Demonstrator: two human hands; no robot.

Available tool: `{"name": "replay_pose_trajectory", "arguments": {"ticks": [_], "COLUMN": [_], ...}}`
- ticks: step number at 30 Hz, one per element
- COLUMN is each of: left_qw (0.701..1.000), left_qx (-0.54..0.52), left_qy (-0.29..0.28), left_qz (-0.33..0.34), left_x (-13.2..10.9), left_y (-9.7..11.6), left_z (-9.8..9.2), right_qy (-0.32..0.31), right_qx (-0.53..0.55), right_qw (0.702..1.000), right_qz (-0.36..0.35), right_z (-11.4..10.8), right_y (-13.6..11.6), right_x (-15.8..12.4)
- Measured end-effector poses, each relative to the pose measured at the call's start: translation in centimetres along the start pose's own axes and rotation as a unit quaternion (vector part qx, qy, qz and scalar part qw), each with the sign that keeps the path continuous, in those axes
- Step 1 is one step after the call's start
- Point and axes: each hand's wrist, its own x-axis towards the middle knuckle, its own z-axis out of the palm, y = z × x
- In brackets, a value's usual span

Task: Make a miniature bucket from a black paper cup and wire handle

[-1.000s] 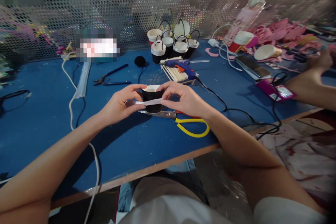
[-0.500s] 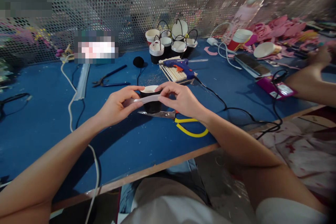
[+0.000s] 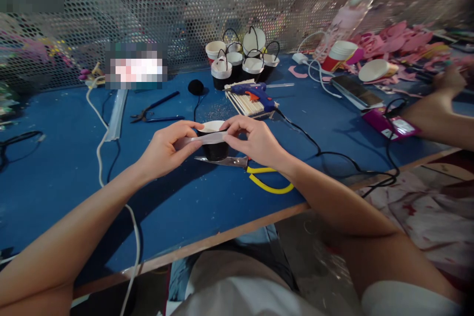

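Observation:
A small black paper cup (image 3: 215, 149) with a white inside stands on the blue table (image 3: 55, 177) between my hands. My left hand (image 3: 165, 150) and my right hand (image 3: 255, 140) each pinch one end of a white strip (image 3: 205, 139) and hold it across the cup just under its rim. Both hands are closed on the strip. Yellow-handled scissors (image 3: 259, 177) lie on the table right below the cup and my right wrist.
A blue glue gun (image 3: 255, 93) rests on a bundle of wooden sticks, its black cord (image 3: 333, 158) running to the table's edge. Several black cups with wire handles (image 3: 240, 61) stand behind. Pliers (image 3: 155, 111) lie left. Another person's hand (image 3: 450, 84) works at the right among pink cut-outs.
The strip has risen from the cup's middle to just under its rim, pressed closer to the cup. My hands stay almost in place.

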Motion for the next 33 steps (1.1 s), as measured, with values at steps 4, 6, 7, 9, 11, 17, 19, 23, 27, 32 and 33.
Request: {"name": "replay_pose_trajectory", "arguments": {"ticks": [4,6,7,9,11,17,19,23,27,32,33], "left_qw": [1.000,1.000,1.000,1.000,1.000,1.000,1.000,1.000,1.000,1.000,1.000], "left_qx": [-0.001,0.000,0.000,-0.002,-0.003,-0.003,-0.003,-0.010,-0.013,-0.010,-0.009], "left_qy": [0.001,0.000,0.000,0.002,0.003,0.007,0.011,0.019,0.021,0.023,0.024], "left_qz": [-0.003,-0.005,-0.006,-0.007,-0.008,-0.004,-0.006,-0.002,-0.001,0.005,0.008], "left_x": [0.06,0.09,0.10,0.13,0.15,0.16,0.17,0.20,0.19,0.20,0.21], "left_y": [0.22,0.30,0.32,0.32,0.30,0.32,0.33,0.32,0.33,0.23,0.18], "left_z": [0.01,0.01,0.01,0.03,0.04,0.13,0.19,0.31,0.37,0.45,0.47], "right_qy": [0.000,0.002,0.004,0.009,0.012,0.012,0.014,0.012,0.019,-0.002,-0.003], "right_qx": [0.003,0.004,0.005,0.004,0.002,0.004,0.006,0.010,0.019,0.014,0.007], "right_qw": [1.000,1.000,1.000,1.000,1.000,1.000,1.000,1.000,1.000,1.000,0.999], "right_qz": [0.005,0.006,0.007,0.009,0.011,0.017,0.020,0.025,0.017,0.028,0.031], "right_z": [0.01,0.02,0.04,0.08,0.11,0.15,0.18,0.22,0.21,0.10,0.07], "right_y": [-0.13,-0.15,-0.14,-0.13,-0.14,-0.24,-0.25,-0.18,-0.11,-0.33,-0.39], "right_x": [0.03,0.03,0.03,0.03,0.03,-0.02,-0.05,-0.12,-0.08,-0.04,-0.05]}}
